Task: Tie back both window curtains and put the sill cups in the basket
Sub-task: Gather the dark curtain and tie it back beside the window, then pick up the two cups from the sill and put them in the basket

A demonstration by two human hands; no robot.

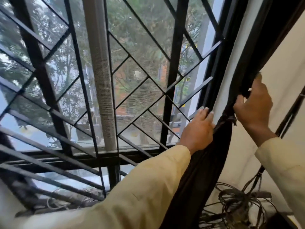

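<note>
A dark curtain (206, 162) hangs bunched into a narrow column at the right edge of the window, against the cream wall. My left hand (198, 131) wraps around the bunched cloth from the left, fingers reaching behind it. Higher up, my right hand (254, 104) pinches a dark strip of cloth at the top of the bunch, just above a gathered knot-like spot. Both arms wear pale yellow sleeves. No cups or basket are in view.
A black metal window grille (171, 83) with diagonal bars stands in front of mesh and glass. A tangle of grey cables (237, 204) lies at the lower right near the wall. The cream wall (280, 63) fills the right side.
</note>
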